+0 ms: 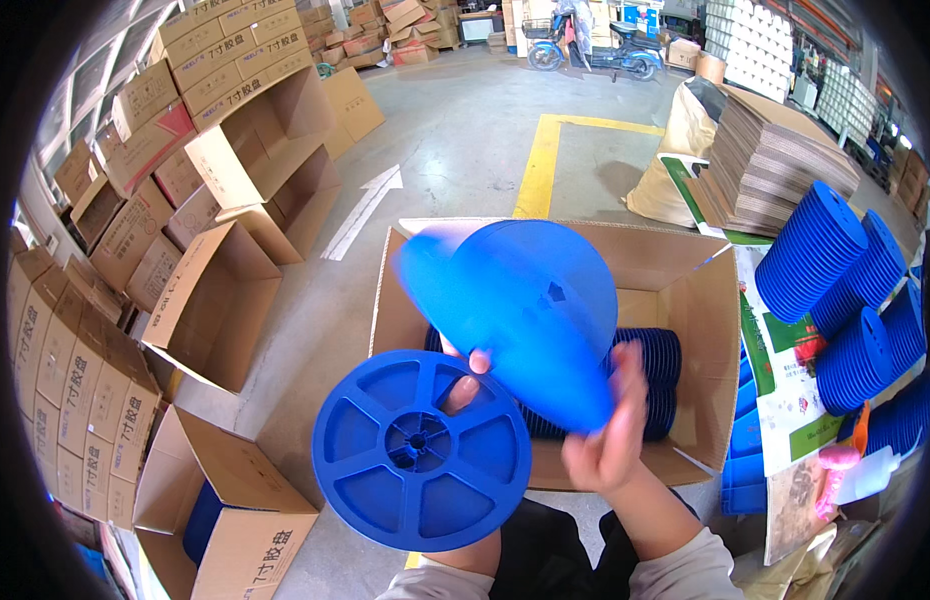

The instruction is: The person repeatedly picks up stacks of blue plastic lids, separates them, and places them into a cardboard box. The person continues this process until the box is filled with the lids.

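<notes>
A blue plastic reel (366, 492) with spoke-like ribs and a round hub faces up at the near left of the carton. My left hand (463, 388) is closed on it, with fingertips showing at one of its sections; the rest of that hand is hidden. Above it tilts a blue disc (505, 330), smeared by motion. My right hand (613, 430) grips the disc's lower right edge, thumb and fingers on either side. Behind this stands another round blue disc (575, 260), partly covered; what supports it cannot be seen.
An open carton (700, 340) before me holds rows of stacked blue reels (660, 375). More reel stacks (813, 250) stand on the right-hand table, beside a white bottle (865, 478). Flat cardboard (775, 165) is piled behind. Open boxes (220, 310) and stacked cartons line the left.
</notes>
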`<state>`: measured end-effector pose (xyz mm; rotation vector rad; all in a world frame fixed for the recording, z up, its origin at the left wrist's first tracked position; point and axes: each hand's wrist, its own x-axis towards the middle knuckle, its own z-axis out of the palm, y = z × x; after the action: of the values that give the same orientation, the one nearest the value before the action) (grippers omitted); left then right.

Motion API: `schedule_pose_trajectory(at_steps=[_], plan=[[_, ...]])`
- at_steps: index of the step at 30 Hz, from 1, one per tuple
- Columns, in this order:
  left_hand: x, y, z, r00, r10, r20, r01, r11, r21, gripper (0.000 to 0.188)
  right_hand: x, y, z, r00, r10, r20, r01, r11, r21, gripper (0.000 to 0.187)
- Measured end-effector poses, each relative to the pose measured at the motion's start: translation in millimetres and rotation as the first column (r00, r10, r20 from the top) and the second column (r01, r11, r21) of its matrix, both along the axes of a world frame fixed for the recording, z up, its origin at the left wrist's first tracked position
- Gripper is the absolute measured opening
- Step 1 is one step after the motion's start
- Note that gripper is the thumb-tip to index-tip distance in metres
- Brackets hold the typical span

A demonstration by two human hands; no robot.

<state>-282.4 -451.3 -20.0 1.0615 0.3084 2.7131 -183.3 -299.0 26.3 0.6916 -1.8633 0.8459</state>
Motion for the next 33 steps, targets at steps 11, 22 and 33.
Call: schedule_pose_trajectory(at_steps=[11,22,33], plan=[[2.4,22.7,5.3,0.993,-0.119,-0.018,0.121,0.982,0.147,0.015,-20.8,2.6,-11.9,0.887,0.271,0.374,0.067,0.726,-0.684,0.078],[-28.3,68.1,-9.9,0.934,-0.116,-0.337,0.276,0.833,0.479,0.051,14.8,-21.2,14.2,0.956,0.24,-0.169,-0.217,0.965,0.147,0.037],[-28.6,47.3,-18.2,0.971,-0.145,-0.189,0.197,0.936,0.291,0.06,-21.0,-4.1,10.9,0.856,0.504,0.113,-0.137,0.432,-0.891,0.086]])
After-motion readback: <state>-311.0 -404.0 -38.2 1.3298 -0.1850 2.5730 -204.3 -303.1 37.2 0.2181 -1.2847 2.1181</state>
